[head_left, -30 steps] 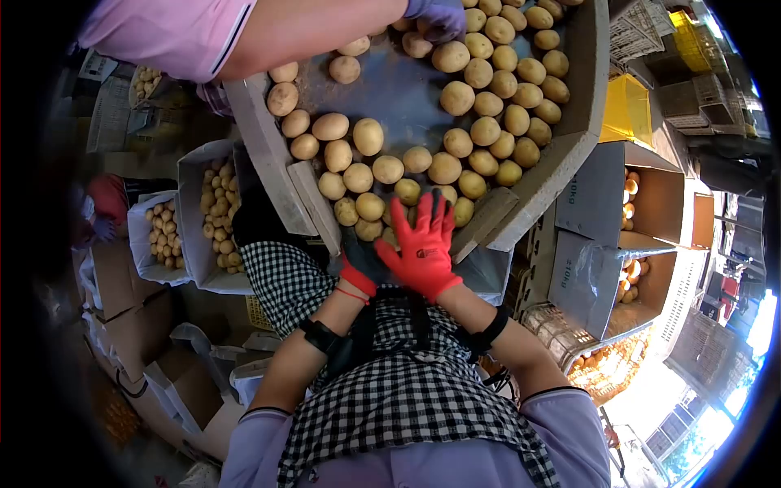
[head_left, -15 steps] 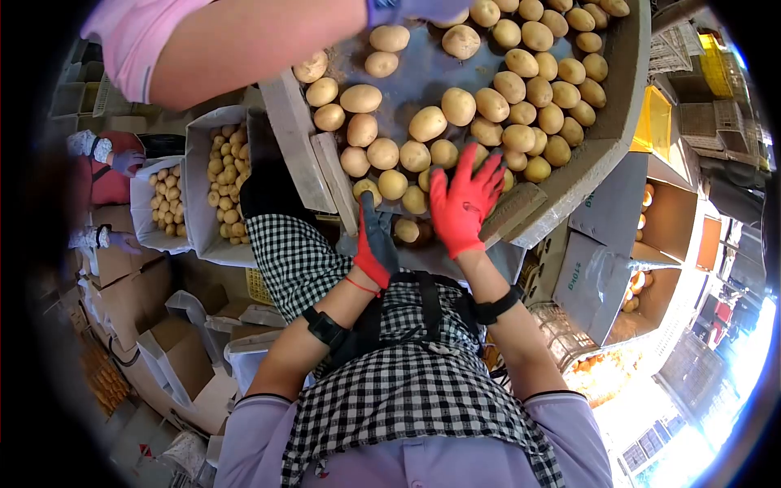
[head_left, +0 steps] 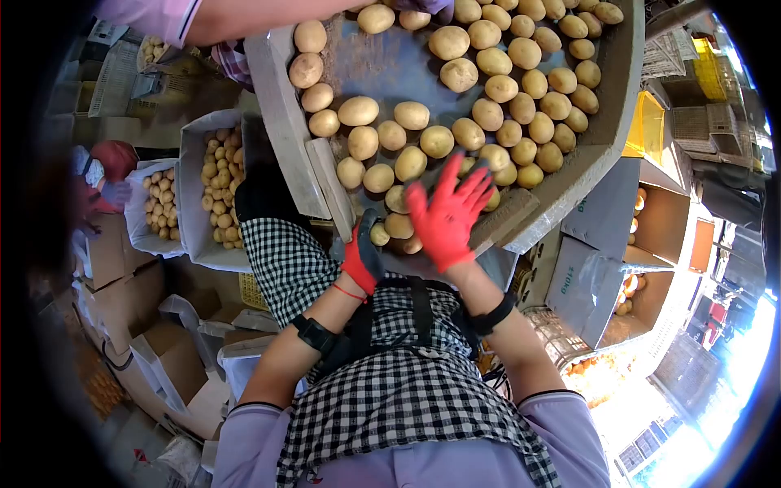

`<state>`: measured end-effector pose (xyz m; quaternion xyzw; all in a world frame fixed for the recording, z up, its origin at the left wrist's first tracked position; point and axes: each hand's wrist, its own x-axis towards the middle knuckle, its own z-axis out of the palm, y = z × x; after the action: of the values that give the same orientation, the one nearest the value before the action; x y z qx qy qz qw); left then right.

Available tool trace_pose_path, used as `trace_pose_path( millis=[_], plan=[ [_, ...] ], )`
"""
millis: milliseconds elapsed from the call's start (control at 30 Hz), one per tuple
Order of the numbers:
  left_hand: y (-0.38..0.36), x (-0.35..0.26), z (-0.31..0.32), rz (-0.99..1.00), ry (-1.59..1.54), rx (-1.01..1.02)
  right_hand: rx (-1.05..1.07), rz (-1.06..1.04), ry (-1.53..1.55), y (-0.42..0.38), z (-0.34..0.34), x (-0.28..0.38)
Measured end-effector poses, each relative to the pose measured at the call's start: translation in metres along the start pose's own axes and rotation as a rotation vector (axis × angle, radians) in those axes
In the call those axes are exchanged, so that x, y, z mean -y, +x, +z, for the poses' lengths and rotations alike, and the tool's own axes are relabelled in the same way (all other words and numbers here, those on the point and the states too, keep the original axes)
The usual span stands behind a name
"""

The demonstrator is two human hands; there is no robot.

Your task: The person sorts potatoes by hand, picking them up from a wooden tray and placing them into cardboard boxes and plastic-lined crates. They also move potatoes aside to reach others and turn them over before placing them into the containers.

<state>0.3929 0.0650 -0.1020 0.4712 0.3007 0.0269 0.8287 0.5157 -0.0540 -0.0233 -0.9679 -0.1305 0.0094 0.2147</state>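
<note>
Many pale potatoes [head_left: 437, 141] lie on a grey sorting tray with wooden edges [head_left: 579, 169]. My right hand [head_left: 449, 213], in a red glove with dark fingertips, rests over the potatoes at the tray's near end, palm down and fingers spread. At the near left corner, beside the tray's outlet, my left hand [head_left: 363, 254], in a red and dark grey glove, is turned edge-on with its fingers extended. It is beside a small potato [head_left: 379, 234]. A few potatoes lie between my two hands.
A co-worker's arm [head_left: 260, 18] reaches across the tray's far left; its gloved hand is among potatoes. Lined boxes of potatoes [head_left: 220, 183] stand at the left, near another person [head_left: 110, 183]. Open cartons [head_left: 663, 220] stand right. Cardboard boxes [head_left: 175, 350] are lower left.
Potatoes have shifted on the tray, several nearer the outlet. My right hand moved slightly left with fingers spread wider; my left hand moved slightly down and left. The co-worker's arm moved farther away.
</note>
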Motion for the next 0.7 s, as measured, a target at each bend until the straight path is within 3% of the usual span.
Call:
trace_pose_path(
  millis=[33, 100, 200, 233, 300, 367, 433, 500, 533, 600, 633, 667, 700],
  plan=[
    [-0.001, 0.015, -0.011, -0.246, -0.358, -0.060, -0.181, 0.125, 0.073, 0.017, 0.005, -0.012],
    [-0.011, -0.010, 0.021, -0.202, -0.322, -0.124, -0.129, 0.155, 0.014, 0.026, -0.005, -0.006],
    [-0.004, -0.036, 0.043, -0.212, -0.406, -0.103, 0.120, -0.078, -0.070, -0.010, -0.001, -0.002],
    [-0.001, -0.033, 0.038, -0.216, -0.538, -0.046, 0.030, 0.085, -0.072, -0.006, -0.009, -0.004],
    [-0.008, -0.033, 0.031, -0.288, -0.551, -0.058, -0.241, 0.218, -0.088, 0.038, -0.015, -0.038],
    [-0.009, -0.028, 0.031, -0.274, -0.486, 0.059, -0.321, 0.294, 0.213, 0.076, -0.013, -0.047],
    [-0.003, -0.032, 0.033, -0.239, -0.419, 0.186, -0.080, 0.113, -0.139, 0.048, 0.008, -0.026],
    [-0.001, -0.044, 0.041, 0.093, -0.455, 0.544, 0.019, -0.023, -0.006, 0.025, -0.007, -0.010],
    [0.001, -0.058, 0.043, -0.394, -0.808, 0.332, -0.095, -0.047, 0.051, 0.024, -0.017, -0.008],
    [0.008, -0.033, 0.024, -0.411, -0.911, 0.433, -0.207, -0.064, 0.112, 0.018, -0.027, 0.000],
    [0.013, -0.018, 0.016, -0.435, -1.009, 0.544, 0.063, -0.288, 0.136, 0.013, -0.026, 0.012],
    [0.015, -0.011, 0.018, -0.495, -1.186, 0.366, 0.335, -0.504, 0.157, 0.006, -0.024, 0.024],
    [0.015, -0.014, 0.022, -0.496, -1.141, 0.285, 0.324, -0.562, -0.024, -0.005, -0.002, 0.033]
  ],
)
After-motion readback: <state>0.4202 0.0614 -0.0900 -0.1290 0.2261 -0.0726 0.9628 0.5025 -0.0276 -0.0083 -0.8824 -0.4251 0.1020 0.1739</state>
